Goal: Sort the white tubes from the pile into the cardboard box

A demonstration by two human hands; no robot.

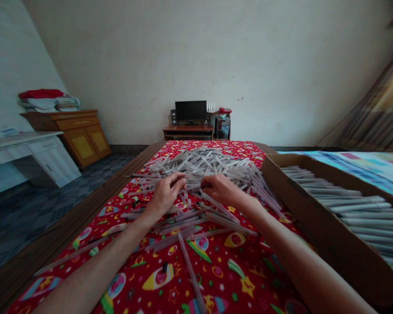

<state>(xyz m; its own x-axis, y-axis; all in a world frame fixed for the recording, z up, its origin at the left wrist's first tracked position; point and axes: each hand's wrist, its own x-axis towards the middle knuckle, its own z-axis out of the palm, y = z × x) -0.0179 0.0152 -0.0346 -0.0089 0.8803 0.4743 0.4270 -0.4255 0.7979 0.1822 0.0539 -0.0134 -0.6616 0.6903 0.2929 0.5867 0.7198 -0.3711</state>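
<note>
My left hand (168, 190) hovers at the near edge of a pile of translucent whitish plastic tubes (209, 161), thumb and fingers drawn together in a pinch. Whatever sits between those fingertips is too small to name. Facing it, my right hand (221, 188) is curled closed, with a dark spot by its fingertips that I cannot identify. Below both hands, more loose tubes (180, 222) lie in a rough bundle. One single tube (191, 272) points toward me, and a small black cap-like piece (165, 267) lies to its left.
A cardboard box (308, 209) full of similar tubes stands on the right. Red patterned cloth (216, 257) covers the table. Behind are a monitor (191, 110) on a desk and a wooden cabinet (81, 139); a white desk (49, 157) is at left.
</note>
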